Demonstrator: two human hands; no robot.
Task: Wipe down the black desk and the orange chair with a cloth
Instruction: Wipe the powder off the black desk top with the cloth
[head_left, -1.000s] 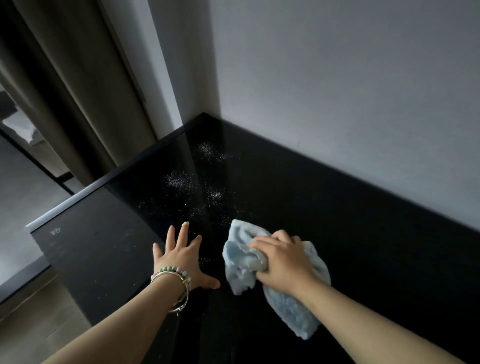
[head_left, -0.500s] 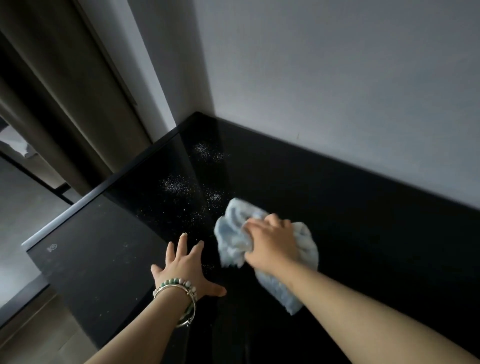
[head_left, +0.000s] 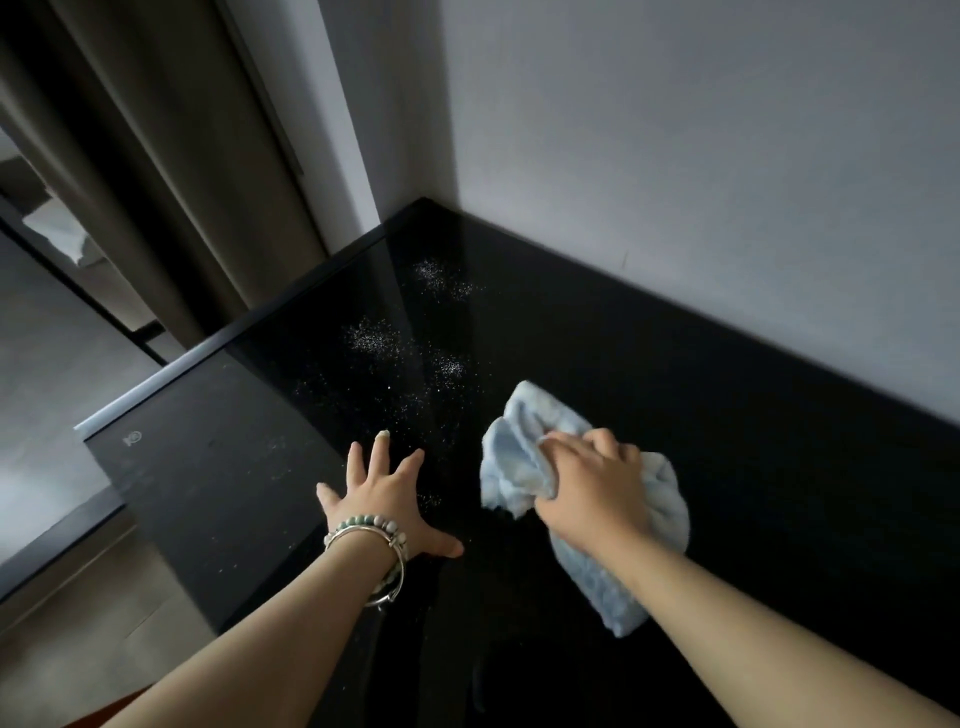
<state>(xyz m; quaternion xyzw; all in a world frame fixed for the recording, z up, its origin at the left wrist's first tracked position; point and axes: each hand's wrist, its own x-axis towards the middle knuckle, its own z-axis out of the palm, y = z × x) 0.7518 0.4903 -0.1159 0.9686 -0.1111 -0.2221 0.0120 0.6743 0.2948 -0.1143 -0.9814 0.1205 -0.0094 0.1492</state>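
Note:
The black desk (head_left: 701, 395) fills the middle and right of the head view, set into a wall corner. White specks of dust (head_left: 374, 338) lie scattered on its far left part. My right hand (head_left: 592, 483) grips a crumpled light blue cloth (head_left: 519, 447) and presses it on the desk top. My left hand (head_left: 382, 493), with bracelets on the wrist, lies flat on the desk with its fingers spread, just left of the cloth. A sliver of orange (head_left: 98, 719) shows at the bottom left edge; whether it is the chair I cannot tell.
Grey walls (head_left: 701, 156) meet the desk at the back and right. A brown curtain (head_left: 171, 171) hangs at the left behind the desk's left edge (head_left: 228, 338). The floor (head_left: 62, 623) lies below at the lower left.
My right hand has kept sliding the cloth over the desk, forward toward the dust and then slightly back. My left hand has stayed flat in about the same place.

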